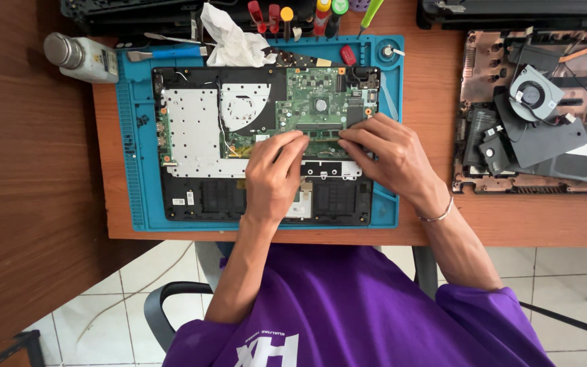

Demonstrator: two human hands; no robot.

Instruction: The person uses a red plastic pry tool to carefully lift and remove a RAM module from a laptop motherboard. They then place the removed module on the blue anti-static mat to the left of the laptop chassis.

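Observation:
An opened laptop base lies on a blue work mat, with its green motherboard exposed at the upper right. A narrow green memory module sits along the board's lower edge. My left hand rests over the laptop's middle, its fingertips pressing the module's left end. My right hand, with a thin bracelet at the wrist, touches the module's right end with its fingertips. Both hands pinch toward the module from either side.
Several screwdrivers and a crumpled white cloth lie at the mat's far edge. A white bottle lies at the left. A second dismantled laptop chassis with a fan fills the right. The desk's front edge runs near my torso.

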